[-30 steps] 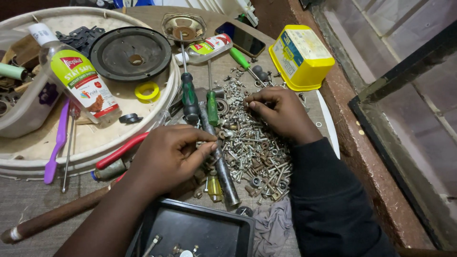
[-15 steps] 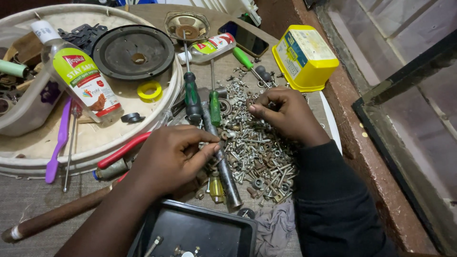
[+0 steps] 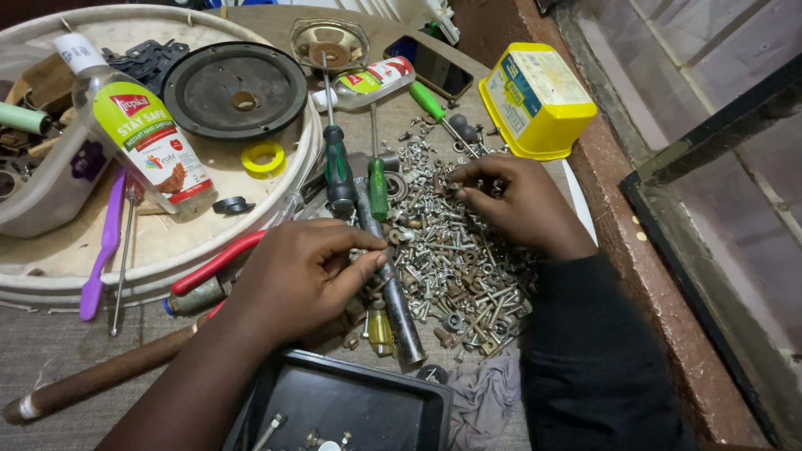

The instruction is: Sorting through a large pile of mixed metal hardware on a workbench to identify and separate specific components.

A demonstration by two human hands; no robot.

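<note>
I am pinching a small screw between thumb and fingertips of my left hand (image 3: pixel 305 276), just above the black tray (image 3: pixel 351 409); my right hand (image 3: pixel 518 205) is closing its fingertips on another piece in the screw pile (image 3: pixel 451 259). Sorting looks barely begun: a few screws are lying in the tray, while most of the pile is remaining on the mat.

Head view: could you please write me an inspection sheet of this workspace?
Surface: grey mat, crowded with tools.
Job's things: screw pile mid-table; black tray near the person, a few screws inside.
Clutter: green screwdrivers, red pliers, clear bottle, round lid, yellow box, phone.
Grippers: left hand pinching a small part at the pile's edge; right hand picking in the pile.
Cables: nothing seen.
Surroundings: brick ledge, glass pane on the right.
</note>
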